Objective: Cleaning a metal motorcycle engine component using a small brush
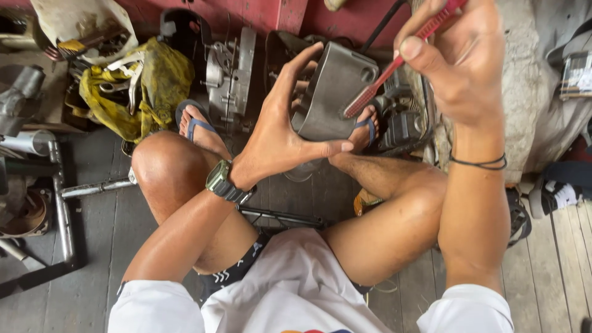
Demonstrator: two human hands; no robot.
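My left hand (pixel 280 132) grips a grey metal engine part (pixel 333 92), a curved casing with a round hole near its top right, and holds it tilted above my knees. My right hand (pixel 459 58) is closed on a red toothbrush (pixel 394 65), whose bristle end rests against the casing's outer face. A dark green watch is on my left wrist and a thin black band on my right. I sit low on a wooden floor, wearing blue flip-flops.
An engine block (pixel 229 74) stands behind my left foot. A yellow rag with tools (pixel 139 86) lies at the upper left. A metal frame (pixel 61 209) lies on the left floor. Another person's shoe (pixel 555 194) shows at the right edge.
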